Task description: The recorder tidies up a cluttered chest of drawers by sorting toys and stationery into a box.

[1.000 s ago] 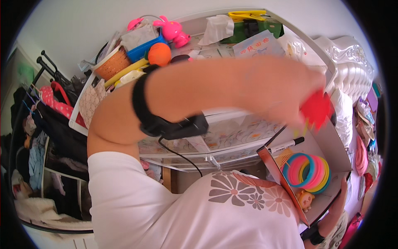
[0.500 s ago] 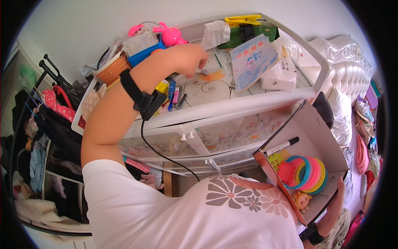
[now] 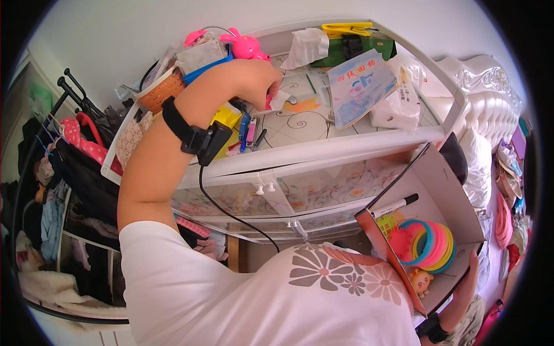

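My left hand (image 3: 259,83) is over the white cabinet top, its fingers curled down. Below the fingertips shows a small white piece like paper (image 3: 279,100), with a bit of pink beside it, seemingly in their grip. A small grey object (image 3: 292,100) lies just to its right. Close to the wrist are several pens (image 3: 252,131) and a yellow packet (image 3: 227,118). My right hand (image 3: 466,285) grips the outer side of an open cardboard box (image 3: 441,190), tilted against my body. Inside lie coloured rings (image 3: 427,245), a black-and-white marker (image 3: 398,205) and a small orange figurine (image 3: 421,281).
A booklet (image 3: 360,89), a white plastic bag (image 3: 398,109) and a green bag (image 3: 346,53) sit on the cabinet's right. An orange basket (image 3: 160,91) and a pink rabbit-shaped item (image 3: 245,45) stand at the left. A black cable (image 3: 231,214) hangs from my left wrist strap.
My left hand has moved slightly left and down, and the white piece now shows below its fingers. The view has shifted a little; my right hand still supports the box.
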A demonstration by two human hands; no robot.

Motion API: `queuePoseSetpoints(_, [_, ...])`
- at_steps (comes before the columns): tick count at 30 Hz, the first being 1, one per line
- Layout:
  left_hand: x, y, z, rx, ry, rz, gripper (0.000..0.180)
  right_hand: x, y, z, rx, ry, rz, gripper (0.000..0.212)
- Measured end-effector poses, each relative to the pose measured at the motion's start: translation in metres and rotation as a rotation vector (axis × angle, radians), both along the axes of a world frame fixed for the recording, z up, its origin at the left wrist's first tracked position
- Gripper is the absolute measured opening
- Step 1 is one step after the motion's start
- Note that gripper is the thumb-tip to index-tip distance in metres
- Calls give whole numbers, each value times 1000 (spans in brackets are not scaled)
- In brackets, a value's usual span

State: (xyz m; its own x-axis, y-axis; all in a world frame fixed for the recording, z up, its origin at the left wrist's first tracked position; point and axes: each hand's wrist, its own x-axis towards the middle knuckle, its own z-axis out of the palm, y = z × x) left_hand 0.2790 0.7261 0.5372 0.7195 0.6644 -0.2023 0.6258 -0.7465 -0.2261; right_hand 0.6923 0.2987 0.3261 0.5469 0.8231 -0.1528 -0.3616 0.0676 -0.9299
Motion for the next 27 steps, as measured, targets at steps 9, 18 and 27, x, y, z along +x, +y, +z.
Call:
queuePoseSetpoints(9, [-4, 3, -8, -7, -39, 67, 22, 4, -2, -3, 12, 36, 29, 55])
queuePoseSetpoints(18, [-7, 8, 1, 90, 114, 32, 28, 1, -3, 1, 25, 20, 59, 56])
queuePoseSetpoints(27, [52, -107, 73, -442, -678, -202, 17, 0, -1, 5, 9, 24, 49, 55])
